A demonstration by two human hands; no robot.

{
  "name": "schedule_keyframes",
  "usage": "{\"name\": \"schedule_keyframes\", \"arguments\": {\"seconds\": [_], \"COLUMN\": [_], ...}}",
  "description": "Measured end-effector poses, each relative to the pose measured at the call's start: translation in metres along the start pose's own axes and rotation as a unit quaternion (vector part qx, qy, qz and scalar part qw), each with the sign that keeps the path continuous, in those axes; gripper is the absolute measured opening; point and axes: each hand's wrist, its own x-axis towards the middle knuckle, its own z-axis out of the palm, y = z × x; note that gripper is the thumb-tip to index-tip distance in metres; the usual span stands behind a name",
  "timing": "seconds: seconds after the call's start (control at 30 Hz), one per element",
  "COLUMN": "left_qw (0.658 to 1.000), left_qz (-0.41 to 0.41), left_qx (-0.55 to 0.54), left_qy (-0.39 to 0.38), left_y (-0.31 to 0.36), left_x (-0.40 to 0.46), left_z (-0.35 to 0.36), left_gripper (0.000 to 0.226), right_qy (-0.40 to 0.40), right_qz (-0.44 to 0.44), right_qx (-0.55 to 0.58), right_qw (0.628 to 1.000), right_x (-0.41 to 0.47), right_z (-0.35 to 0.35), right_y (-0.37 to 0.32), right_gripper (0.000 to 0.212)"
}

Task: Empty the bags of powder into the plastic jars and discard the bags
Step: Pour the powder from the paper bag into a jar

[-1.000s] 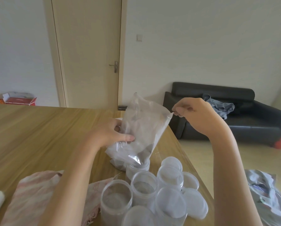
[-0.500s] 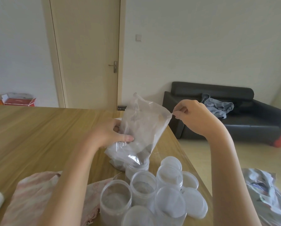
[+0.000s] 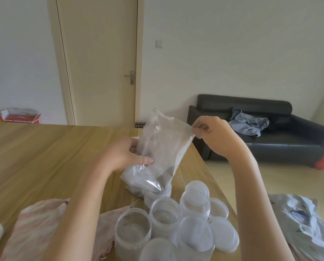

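Pouring in progress | left hand (image 3: 122, 157) grips bag (image 3: 160, 153) over jar (image 3: 157, 194) | right hand (image 3: 212, 136) pinches its corner | powder remains; bag not discarded

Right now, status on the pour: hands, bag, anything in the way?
Left hand grips bag mid-body; right hand pinches its upper corner. Bag inverted, mouth in rear jar. Lids beside it, not blocking.
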Motion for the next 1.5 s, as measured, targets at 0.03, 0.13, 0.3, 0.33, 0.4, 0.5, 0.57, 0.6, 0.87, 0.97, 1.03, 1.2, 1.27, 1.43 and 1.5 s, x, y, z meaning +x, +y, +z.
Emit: {"name": "schedule_keyframes", "arguments": {"seconds": [0.03,0.13,0.3,0.33,0.4,0.5,0.57,0.6,0.87,0.97,1.03,1.2,1.27,1.43,1.5], "left_qw": [1.000,1.000,1.000,1.000,1.000,1.000,1.000,1.000,0.999,0.999,0.999,1.000,0.997,0.972,0.948], "left_qz": [0.001,0.002,0.009,0.011,0.010,0.010,0.011,0.011,0.016,0.013,0.003,-0.007,-0.010,-0.031,-0.053], "left_qx": [-0.001,-0.009,0.001,0.005,0.011,0.010,0.009,0.010,0.035,0.036,0.028,-0.030,-0.074,-0.143,-0.162], "left_qy": [0.001,-0.002,0.001,0.002,0.003,0.005,0.005,0.006,-0.014,-0.017,-0.021,0.002,0.019,0.182,0.269], "left_y": [0.000,-0.001,-0.001,-0.001,-0.001,-0.001,0.000,0.000,0.004,0.005,0.006,0.007,0.004,-0.013,-0.027], "left_x": [0.000,0.000,0.001,0.001,0.001,0.000,0.000,0.000,-0.002,-0.005,-0.007,-0.016,-0.020,-0.027,-0.029], "left_z": [0.000,-0.001,-0.002,-0.003,-0.004,-0.004,-0.003,-0.003,0.000,-0.001,-0.003,-0.008,-0.007,0.010,0.022], "left_gripper": [0.017,0.017,0.020,0.021,0.021,0.021,0.020,0.020,0.027,0.028,0.030,0.024,0.023,0.041,0.052], "right_qy": [0.018,0.037,0.064,0.063,0.053,0.040,0.040,0.038,-0.103,-0.017,0.037,0.029,0.013,-0.012,-0.010], "right_qz": [0.001,-0.005,-0.004,-0.007,-0.013,-0.016,-0.016,-0.016,-0.084,-0.094,-0.074,-0.043,-0.041,-0.031,-0.028], "right_qx": [0.006,0.006,0.011,0.016,0.016,0.016,0.017,0.018,0.058,0.091,0.089,0.067,0.063,0.072,0.075], "right_qw": [1.000,0.999,0.998,0.998,0.998,0.999,0.999,0.999,0.990,0.991,0.993,0.996,0.997,0.997,0.997], "right_x": [0.001,0.000,-0.002,-0.003,-0.004,-0.005,-0.005,-0.005,-0.005,-0.005,-0.004,-0.004,-0.004,-0.003,-0.004], "right_z": [0.001,0.000,-0.005,-0.006,-0.006,-0.010,-0.011,-0.012,-0.007,0.000,0.002,0.001,0.001,0.002,0.003], "right_y": [-0.001,-0.002,-0.006,-0.007,-0.008,-0.006,-0.004,-0.002,-0.007,-0.015,-0.017,-0.016,-0.015,-0.016,-0.018], "right_gripper": [0.016,0.013,0.014,0.014,0.013,0.013,0.014,0.014,0.032,0.005,0.008,0.009,0.009,0.015,0.016]}}
